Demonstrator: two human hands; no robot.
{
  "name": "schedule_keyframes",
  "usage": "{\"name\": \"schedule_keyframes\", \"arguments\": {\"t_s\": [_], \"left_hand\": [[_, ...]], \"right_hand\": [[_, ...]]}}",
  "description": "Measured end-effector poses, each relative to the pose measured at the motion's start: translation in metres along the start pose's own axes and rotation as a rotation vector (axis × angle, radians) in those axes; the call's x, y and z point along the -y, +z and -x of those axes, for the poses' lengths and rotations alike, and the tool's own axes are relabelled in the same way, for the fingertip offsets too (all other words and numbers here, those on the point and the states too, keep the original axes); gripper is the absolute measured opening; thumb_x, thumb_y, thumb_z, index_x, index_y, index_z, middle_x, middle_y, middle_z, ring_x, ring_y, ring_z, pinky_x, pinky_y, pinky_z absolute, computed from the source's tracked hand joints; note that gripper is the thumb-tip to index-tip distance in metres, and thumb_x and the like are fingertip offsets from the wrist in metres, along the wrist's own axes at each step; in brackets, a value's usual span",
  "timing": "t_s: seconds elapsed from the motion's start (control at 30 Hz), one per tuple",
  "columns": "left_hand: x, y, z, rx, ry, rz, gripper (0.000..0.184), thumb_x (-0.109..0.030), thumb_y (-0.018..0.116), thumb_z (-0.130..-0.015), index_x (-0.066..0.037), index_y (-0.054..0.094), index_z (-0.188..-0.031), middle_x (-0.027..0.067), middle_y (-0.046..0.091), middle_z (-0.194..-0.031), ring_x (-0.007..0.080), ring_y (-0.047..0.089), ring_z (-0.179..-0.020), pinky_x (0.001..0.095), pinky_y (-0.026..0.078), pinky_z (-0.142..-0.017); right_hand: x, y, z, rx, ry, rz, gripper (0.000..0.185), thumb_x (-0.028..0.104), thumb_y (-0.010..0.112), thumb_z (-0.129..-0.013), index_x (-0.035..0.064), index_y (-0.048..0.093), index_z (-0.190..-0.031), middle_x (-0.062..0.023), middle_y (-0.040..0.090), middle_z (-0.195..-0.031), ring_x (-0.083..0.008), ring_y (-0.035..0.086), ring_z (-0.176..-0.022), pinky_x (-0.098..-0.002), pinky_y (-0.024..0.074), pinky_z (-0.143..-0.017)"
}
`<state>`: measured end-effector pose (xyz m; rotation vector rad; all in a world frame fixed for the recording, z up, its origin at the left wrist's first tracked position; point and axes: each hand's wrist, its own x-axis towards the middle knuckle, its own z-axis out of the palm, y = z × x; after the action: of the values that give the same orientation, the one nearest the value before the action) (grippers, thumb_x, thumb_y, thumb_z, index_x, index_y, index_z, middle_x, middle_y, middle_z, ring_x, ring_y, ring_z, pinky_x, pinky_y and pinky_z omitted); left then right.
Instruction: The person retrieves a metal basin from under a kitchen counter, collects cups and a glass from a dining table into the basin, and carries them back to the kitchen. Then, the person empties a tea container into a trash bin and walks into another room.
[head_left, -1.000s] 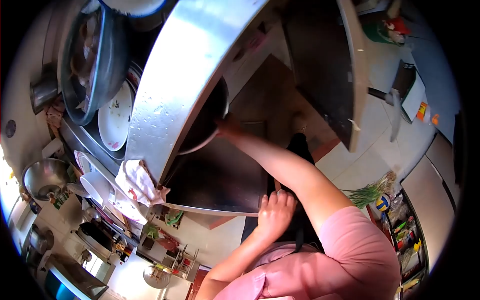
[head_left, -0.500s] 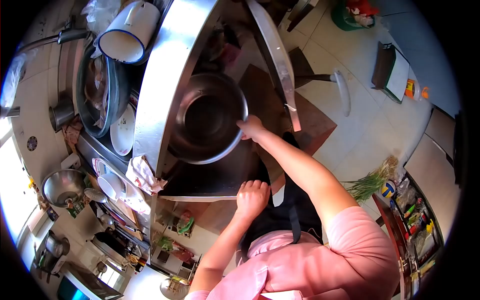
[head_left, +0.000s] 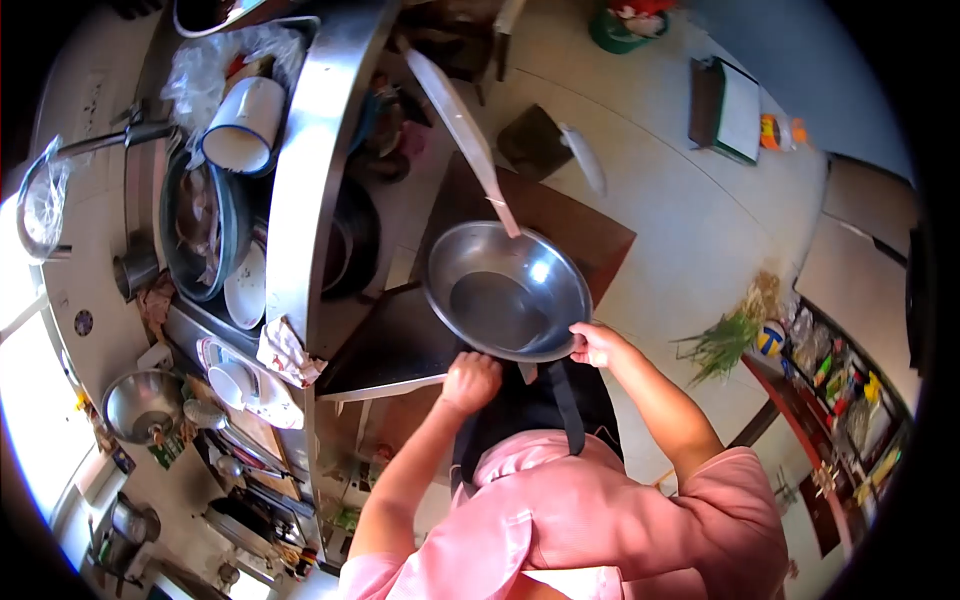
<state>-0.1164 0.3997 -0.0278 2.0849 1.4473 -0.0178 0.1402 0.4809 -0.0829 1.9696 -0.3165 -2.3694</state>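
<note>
A wide stainless steel basin [head_left: 505, 258] hangs outside the cabinet, in front of my body, its hollow inside showing. My right hand [head_left: 597, 346] is closed on its rim at the near right side. My left hand [head_left: 472, 382] is closed over the edge of an open cabinet door [head_left: 375, 355], just left of the basin. A second open door [head_left: 465, 130] stands beyond, its tip overlapping the basin's far rim. Inside the cabinet under the counter, a dark round pot or basin [head_left: 352, 240] is partly hidden by the counter edge.
The steel counter [head_left: 320, 170] on the left bears a white enamel mug [head_left: 243, 125], a dark oval tub [head_left: 235, 225], and a crumpled cloth [head_left: 290, 352]. Green onions [head_left: 725, 345] lie on the floor to the right, near a shelf of bottles and packets [head_left: 835, 390]. A green bin [head_left: 625, 35] stands far off.
My right hand has drawn the steel basin out of the cabinet, toward me and to the right, and it now tilts differently. My left hand stays on the door edge.
</note>
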Motion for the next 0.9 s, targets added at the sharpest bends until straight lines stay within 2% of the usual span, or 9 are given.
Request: {"name": "schedule_keyframes", "arguments": {"t_s": [0.2, 0.27, 0.4, 0.53, 0.6, 0.67, 0.73, 0.8, 0.9], "left_hand": [[0.052, -0.005, -0.028, 0.208, 0.119, -0.231, 0.012, -0.016, 0.05, -0.073, -0.011, 0.058, -0.066, 0.0071, 0.059, -0.068, 0.0213, 0.06, -0.064, 0.0335, 0.048, -0.057], [0.07, -0.024, -0.045, 0.104, 0.09, -0.526, 0.013, -0.018, 0.05, -0.073, -0.011, 0.061, -0.069, 0.0087, 0.062, -0.069, 0.0224, 0.062, -0.064, 0.0346, 0.05, -0.053], [0.12, -0.066, -0.077, 0.03, -0.11, -0.518, 0.018, -0.023, 0.05, -0.075, -0.009, 0.061, -0.076, 0.0104, 0.062, -0.076, 0.0242, 0.062, -0.066, 0.0362, 0.049, -0.052], [0.142, -0.112, -0.067, 0.061, 0.019, -0.485, 0.021, -0.027, 0.049, -0.079, -0.01, 0.061, -0.08, 0.0089, 0.063, -0.086, 0.028, 0.06, -0.083, 0.0453, 0.044, -0.077], [0.131, -0.121, -0.052, -0.073, 0.112, -0.606, 0.021, -0.025, 0.051, -0.078, -0.009, 0.06, -0.085, 0.0106, 0.061, -0.089, 0.0272, 0.058, -0.085, 0.0478, 0.04, -0.081], [0.088, -0.132, -0.047, 0.037, 0.082, -0.533, 0.023, -0.023, 0.052, -0.078, -0.007, 0.058, -0.093, 0.0121, 0.059, -0.093, 0.029, 0.056, -0.088, 0.0462, 0.041, -0.08], [0.079, -0.095, -0.058, -0.035, 0.22, -0.043, 0.028, -0.022, 0.057, -0.076, -0.006, 0.056, -0.099, 0.0129, 0.058, -0.095, 0.0323, 0.053, -0.094, 0.0436, 0.041, -0.082], [-0.009, -0.097, -0.057, -0.239, 0.349, 0.165, 0.036, -0.02, 0.063, -0.072, -0.005, 0.055, -0.103, 0.0133, 0.057, -0.097, 0.0343, 0.051, -0.096, 0.0407, 0.041, -0.083], [-0.114, -0.098, -0.062, -0.417, 0.473, -0.028, 0.062, -0.026, 0.068, -0.068, -0.008, 0.041, -0.12, 0.0142, 0.053, -0.105, 0.0317, 0.052, -0.097, 0.0402, 0.041, -0.084]], "right_hand": [[-0.086, -0.071, 0.058, -0.278, -0.239, -0.256, 0.016, 0.021, 0.056, -0.079, 0.0081, 0.051, -0.072, -0.0039, 0.047, -0.06, -0.0167, 0.05, -0.053, -0.0356, 0.0498, -0.054], [-0.116, -0.075, 0.085, -0.428, -0.379, -0.25, 0.016, 0.021, 0.055, -0.079, 0.0057, 0.051, -0.079, -0.0052, 0.049, -0.063, -0.0163, 0.05, -0.052, -0.0344, 0.0504, -0.052], [-0.184, -0.074, 0.116, -0.705, -0.622, -0.179, 0.027, 0.021, 0.053, -0.082, 0.0002, 0.047, -0.098, -0.0077, 0.054, -0.076, -0.015, 0.052, -0.053, -0.0319, 0.0506, -0.047], [-0.231, -0.057, 0.151, -0.802, -0.687, -0.285, 0.027, 0.021, 0.053, -0.082, 0.0008, 0.049, -0.1, -0.0085, 0.056, -0.079, -0.0138, 0.052, -0.05, -0.0295, 0.0502, -0.046], [-0.255, -0.047, 0.168, -0.812, -0.733, -0.327, 0.027, 0.021, 0.053, -0.082, 0.0007, 0.049, -0.1, -0.0085, 0.056, -0.08, -0.0137, 0.052, -0.051, -0.0291, 0.0501, -0.046], [-0.271, -0.038, 0.182, -0.812, -0.784, -0.359, 0.027, 0.02, 0.053, -0.082, 0.0007, 0.049, -0.1, -0.0084, 0.057, -0.08, -0.0136, 0.053, -0.051, -0.0286, 0.05, -0.046], [-0.288, -0.026, 0.194, -0.833, -0.854, -0.427, 0.026, 0.019, 0.055, -0.079, -0.002, 0.051, -0.093, -0.0095, 0.058, -0.076, -0.0153, 0.056, -0.051, -0.0283, 0.0506, -0.045], [-0.304, -0.016, 0.213, -0.84, -0.879, -0.409, 0.024, 0.018, 0.055, -0.08, -0.0024, 0.052, -0.092, -0.0092, 0.058, -0.074, -0.0153, 0.056, -0.052, -0.0282, 0.0505, -0.046], [-0.333, -0.009, 0.231, -0.861, -0.936, -0.377, 0.022, 0.016, 0.055, -0.08, -0.0032, 0.053, -0.09, -0.0089, 0.058, -0.072, -0.0149, 0.058, -0.054, -0.0277, 0.0502, -0.046]]}}
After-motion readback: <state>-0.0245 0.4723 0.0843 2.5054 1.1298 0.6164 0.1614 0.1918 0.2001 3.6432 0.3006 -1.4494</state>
